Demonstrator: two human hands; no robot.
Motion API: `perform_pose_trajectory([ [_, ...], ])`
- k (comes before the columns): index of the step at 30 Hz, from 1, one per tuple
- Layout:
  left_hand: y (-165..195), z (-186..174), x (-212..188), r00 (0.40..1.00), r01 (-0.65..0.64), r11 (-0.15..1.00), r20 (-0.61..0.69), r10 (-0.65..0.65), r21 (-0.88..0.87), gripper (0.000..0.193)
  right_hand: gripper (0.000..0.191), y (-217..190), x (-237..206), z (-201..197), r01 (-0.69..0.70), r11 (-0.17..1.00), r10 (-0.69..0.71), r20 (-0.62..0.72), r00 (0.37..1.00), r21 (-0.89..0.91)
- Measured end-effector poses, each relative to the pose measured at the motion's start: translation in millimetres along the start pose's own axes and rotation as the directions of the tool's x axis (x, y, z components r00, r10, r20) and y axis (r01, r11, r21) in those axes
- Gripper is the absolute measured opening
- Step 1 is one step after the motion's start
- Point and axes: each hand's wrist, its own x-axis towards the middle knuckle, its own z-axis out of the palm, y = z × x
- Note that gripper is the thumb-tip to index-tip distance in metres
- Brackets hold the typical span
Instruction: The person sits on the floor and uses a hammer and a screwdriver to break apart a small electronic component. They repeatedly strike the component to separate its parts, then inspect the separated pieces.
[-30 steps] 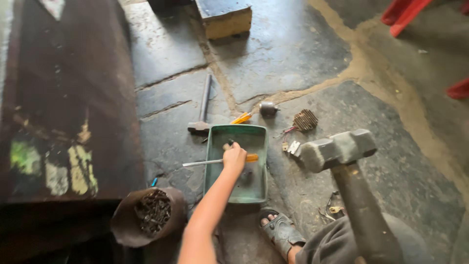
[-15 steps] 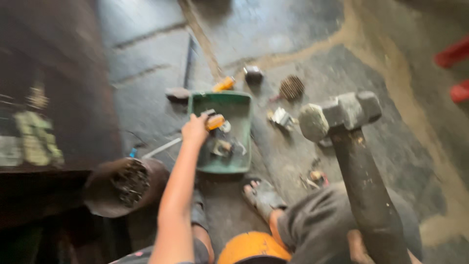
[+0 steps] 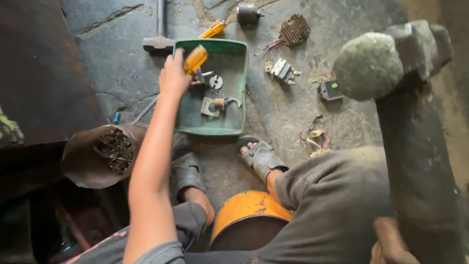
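**Screwdriver lifted over the green tray**

Screwdriver (image 3: pixel 195 58), orange-yellow handle, sits in the left hand (image 3: pixel 173 73), fingers closed around it; the handle sticks up and to the right from the fist, the shaft hidden behind the hand. Hand and tool hang over the left rim of the green plastic tray (image 3: pixel 234 54), which rests on the cracked stone floor (image 3: pixel 112 63).

Inside the tray: a small metal bracket (image 3: pixel 211 106), a round slotted disc (image 3: pixel 216 81) and a few other small metal parts (too jumbled to name).

Around the tray:
- a hammer (image 3: pixel 159 41) lies just beyond the tray's far left corner, handle running away from the person;
- a second orange-handled tool (image 3: pixel 213 29) rests against the far rim;
- a dark cylindrical part (image 3: pixel 247 13) lies further off;
- a finned metal block with wires (image 3: pixel 294 29) and a small white connector piece (image 3: pixel 281 68) lie to the right, near a little black box (image 3: pixel 331 90).

A rusty round container of dark scrap bits (image 3: pixel 105 154) stands left of the forearm. Both feet wear grey sandals (image 3: pixel 259 156), one just below the tray. An orange drum (image 3: pixel 246 210) sits between the knees.

Right hand (image 3: pixel 391 242) shows only partly at the bottom edge, beside the thick shaft of a large sledgehammer (image 3: pixel 391 63) standing close to the camera; whether it is gripping, I cannot tell.
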Motion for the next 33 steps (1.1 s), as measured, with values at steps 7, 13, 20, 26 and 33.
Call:
perform_pose_trajectory([
  [7, 83.9, -175.9, -9.9, 0.936, -0.349, 0.914, -0.034, 0.35, -0.206, 0.068, 0.038, -27.8, 1.5, 26.8, -0.012, 1.0, 0.004, 0.35, 0.937, 0.021],
  [13, 153.1, -302.7, -121.5, 0.928, -0.241, 0.97, 0.289, 0.236, -0.02, 0.064, 0.035, -43.1, 19.7, 58.8, -0.178, 0.978, 0.052, 0.692, 0.72, 0.111],
  [20, 74.4, -253.9, -217.3, 0.687, -0.127, 0.955, 0.718, -0.109, 0.267, 0.05, 0.033, -47.6, 43.9, 57.8, -0.317, 0.933, 0.044, 0.82, 0.57, 0.17],
  [26, -64.1, -133.4, -215.5, 0.563, -0.008, 0.972, 0.804, -0.19, 0.236, 0.06, 0.035, -38.7, 59.8, 64.1, -0.499, 0.835, -0.032, 0.925, 0.38, 0.234],
  [33, -59.5, -39.7, -239.3, 0.532, -0.083, 0.929, 0.805, -0.263, 0.359, 0.06, 0.035, -21.8, 7.7, 21.1, -0.281, 0.899, -0.045, 0.709, 0.704, 0.336],
])
